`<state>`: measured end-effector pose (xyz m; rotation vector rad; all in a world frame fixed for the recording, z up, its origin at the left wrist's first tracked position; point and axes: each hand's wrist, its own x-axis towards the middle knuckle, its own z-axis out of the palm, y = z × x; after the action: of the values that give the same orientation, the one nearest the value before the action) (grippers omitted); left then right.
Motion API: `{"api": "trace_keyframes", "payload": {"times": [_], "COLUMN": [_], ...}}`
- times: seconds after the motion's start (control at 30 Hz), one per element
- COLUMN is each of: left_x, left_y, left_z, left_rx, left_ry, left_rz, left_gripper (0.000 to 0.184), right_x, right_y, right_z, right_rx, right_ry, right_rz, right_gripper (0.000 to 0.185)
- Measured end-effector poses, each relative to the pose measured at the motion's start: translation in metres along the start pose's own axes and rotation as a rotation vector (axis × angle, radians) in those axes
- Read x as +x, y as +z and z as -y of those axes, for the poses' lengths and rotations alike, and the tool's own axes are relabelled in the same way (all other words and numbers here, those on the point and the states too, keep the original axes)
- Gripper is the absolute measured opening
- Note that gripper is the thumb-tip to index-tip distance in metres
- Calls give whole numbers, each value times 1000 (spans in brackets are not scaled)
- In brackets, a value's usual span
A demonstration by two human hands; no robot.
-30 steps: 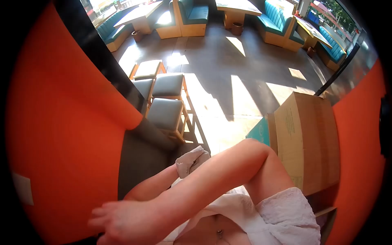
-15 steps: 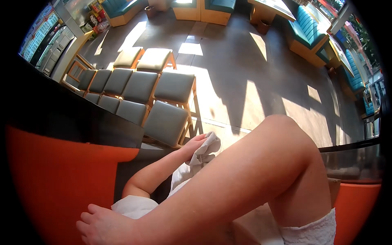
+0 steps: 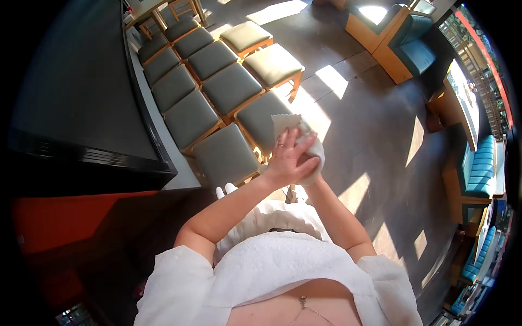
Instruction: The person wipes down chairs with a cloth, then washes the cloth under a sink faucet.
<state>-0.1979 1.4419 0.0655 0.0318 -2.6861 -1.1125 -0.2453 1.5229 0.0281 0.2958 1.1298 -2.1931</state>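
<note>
A pale grey-white cloth (image 3: pixel 287 120) is bunched in front of my body, above the nearest stools. Lying across it from above is my left hand (image 3: pixel 288 163), fingers and thumb spread and pressed against the fabric. My right forearm (image 3: pixel 340 217) reaches up to the cloth from the right. The right hand itself is hidden behind the cloth and my left hand, so its fingers do not show. Just beyond the cloth is a grey-topped stool (image 3: pixel 261 122), and another stool (image 3: pixel 225 155) stands to its left.
Rows of wooden stools (image 3: pixel 231 87) with grey padded tops fill the area ahead left. A dark panel (image 3: pixel 81 92) and an orange-red surface (image 3: pixel 70 223) are at my left. Teal booth seats (image 3: pixel 481 168) line the right side. Sunlight patches the dark floor (image 3: pixel 375 125).
My view has turned, so the stools appear nearer. My right arm, earlier stretched across to the left, has come to the cloth. My left hand, earlier gripping the cloth, now lies spread over it.
</note>
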Motion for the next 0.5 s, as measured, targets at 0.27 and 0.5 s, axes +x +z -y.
{"api": "trace_keyframes", "payload": {"times": [0.27,0.5], "left_x": [34,-90], "left_y": [123,155], "left_z": [23,138], "left_rx": [132,-35], "left_ry": [-183,-952], "left_rz": [7,-37], "left_gripper": [54,53], "right_x": [130,192], "right_y": [-175,-43], "right_z": [-29,-17], "right_rx": [-358,-1568], "right_ry": [229,-492], "right_rz": [513,596], "right_gripper": [41,13]}}
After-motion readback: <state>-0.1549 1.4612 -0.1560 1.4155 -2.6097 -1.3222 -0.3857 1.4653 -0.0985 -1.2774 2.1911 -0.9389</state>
